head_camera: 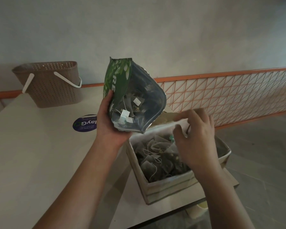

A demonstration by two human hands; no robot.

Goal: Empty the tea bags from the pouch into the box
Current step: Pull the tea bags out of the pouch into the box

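Left of the box (pixel 170 184), the left hand (pixel 109 119) grips the green pouch (pixel 132 96), tipped mouth-down over the box's far-left corner — a few tea bags (pixel 127 115) cling inside. Mid-pour, I judge; next, shake them loose — the right hand (pixel 196 139) pinches the box's far flap

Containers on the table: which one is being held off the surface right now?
The green pouch, gripped in the left hand and tipped mouth-down over the box. The box and the brown basket both sit on the table.
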